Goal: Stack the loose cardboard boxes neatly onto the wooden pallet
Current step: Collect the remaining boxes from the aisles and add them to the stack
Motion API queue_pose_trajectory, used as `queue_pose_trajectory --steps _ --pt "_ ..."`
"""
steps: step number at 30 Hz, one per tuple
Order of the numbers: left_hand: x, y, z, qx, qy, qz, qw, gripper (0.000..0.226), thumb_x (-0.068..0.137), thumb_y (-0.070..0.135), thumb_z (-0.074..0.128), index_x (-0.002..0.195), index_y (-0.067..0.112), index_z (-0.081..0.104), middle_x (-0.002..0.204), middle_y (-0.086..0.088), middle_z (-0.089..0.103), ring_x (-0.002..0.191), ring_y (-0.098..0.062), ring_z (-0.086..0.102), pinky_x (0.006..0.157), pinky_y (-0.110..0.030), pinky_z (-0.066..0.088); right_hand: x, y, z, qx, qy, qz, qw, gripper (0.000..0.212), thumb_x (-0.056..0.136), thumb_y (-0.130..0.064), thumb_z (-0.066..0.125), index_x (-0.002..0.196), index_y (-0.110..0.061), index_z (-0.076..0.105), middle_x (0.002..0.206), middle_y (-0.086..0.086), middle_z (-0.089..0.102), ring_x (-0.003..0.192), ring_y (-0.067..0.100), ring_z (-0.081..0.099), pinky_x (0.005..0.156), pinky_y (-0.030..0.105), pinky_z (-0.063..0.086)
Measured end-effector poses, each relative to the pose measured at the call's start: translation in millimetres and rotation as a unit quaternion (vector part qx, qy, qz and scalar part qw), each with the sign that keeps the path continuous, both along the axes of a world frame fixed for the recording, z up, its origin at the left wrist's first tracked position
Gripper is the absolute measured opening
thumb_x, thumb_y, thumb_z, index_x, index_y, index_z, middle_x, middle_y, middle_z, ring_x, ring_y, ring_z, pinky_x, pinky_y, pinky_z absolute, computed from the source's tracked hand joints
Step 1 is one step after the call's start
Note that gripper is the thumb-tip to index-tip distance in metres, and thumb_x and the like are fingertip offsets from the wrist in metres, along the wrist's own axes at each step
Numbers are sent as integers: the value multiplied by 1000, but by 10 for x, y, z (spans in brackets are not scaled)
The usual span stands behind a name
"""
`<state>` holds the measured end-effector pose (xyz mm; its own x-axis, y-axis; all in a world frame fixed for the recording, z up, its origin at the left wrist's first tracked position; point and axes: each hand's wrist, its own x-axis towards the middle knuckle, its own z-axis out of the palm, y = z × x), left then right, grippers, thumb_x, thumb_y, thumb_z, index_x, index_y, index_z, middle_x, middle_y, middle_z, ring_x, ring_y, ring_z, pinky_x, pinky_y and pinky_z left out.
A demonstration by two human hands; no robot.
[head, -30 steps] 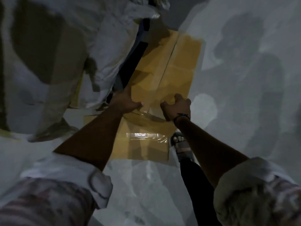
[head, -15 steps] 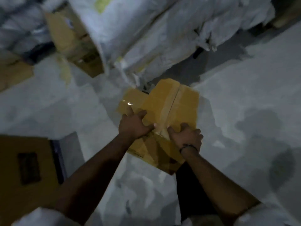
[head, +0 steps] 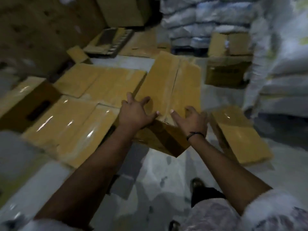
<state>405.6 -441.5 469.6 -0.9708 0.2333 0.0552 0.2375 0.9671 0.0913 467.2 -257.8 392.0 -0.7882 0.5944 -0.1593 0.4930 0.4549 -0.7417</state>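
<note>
**Clasped in both hands: a taped cardboard box (head: 170,84) held off the floor (head: 158,172)**

Gripped at its near edge, the taped cardboard box is held by the left hand (head: 135,114) and the right hand (head: 191,120). The left hand's fingers are spread and curled over the top and left edge, with the thumb laid toward the tape seam. The right hand's thumb is pointed at the same seam, and its other fingers are wrapped down the right side. A dark band (head: 195,135) is worn on the right wrist.

The box is held tilted, clear of the floor, with its far end toward twelve o'clock. At nine o'clock of it, a layer of stacked boxes (head: 71,124) is seen lying flat, just beside the carried one. What they rest on cannot be told. At four o'clock a loose box (head: 240,135) is seen on the floor. Another carton (head: 228,72) is seen at one o'clock, and white sacks (head: 283,67) are piled at three o'clock.
</note>
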Motion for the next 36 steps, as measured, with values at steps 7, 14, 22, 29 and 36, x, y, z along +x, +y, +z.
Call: queue_pose_trajectory --steps 7,14,22,29,36 --pt "159 -1777 195 39 34 135 990 72 80 82 56 143 48 49 134 -12 33 115 -39 48 98 -44 47 -423 -1607 316 33 52 126 990 78 67 -90 56 125 -38 61 133 14 47 122 39 45 93 45 50" --pt "-14 -3483 42 72 16 189 979 69 84 78 54 147 52 42 130 -7 31 119 -33 42 100 -43 45 -1050 -3234 171 30 93 202 974 68 68 -84 63 122 -41 63 146 15 37 132 39 39 103 51 46" --pt "-546 -5096 50 43 -33 244 968 64 86 80 50 145 57 41 140 -10 28 126 -40 39 107 -50 41 -1592 -4875 149 -2 73 248 966 65 70 -77 68 122 -38 64 150 20 33 134 41 36 108 50 39" --pt "-934 -6457 -220 64 -46 232 970 61 86 77 53 142 55 47 142 -13 31 130 -42 38 107 -51 40 -1975 -6118 88 2 41 272 962 56 76 -69 72 121 -36 66 152 18 32 135 37 34 103 46 41" --pt "-1523 -7813 -424 58 -35 164 984 57 86 79 50 139 58 47 127 -7 31 119 -37 43 104 -48 45 -2289 -7487 -222 17 44 197 979 57 75 -74 67 121 -41 65 150 16 32 133 39 34 105 49 42"
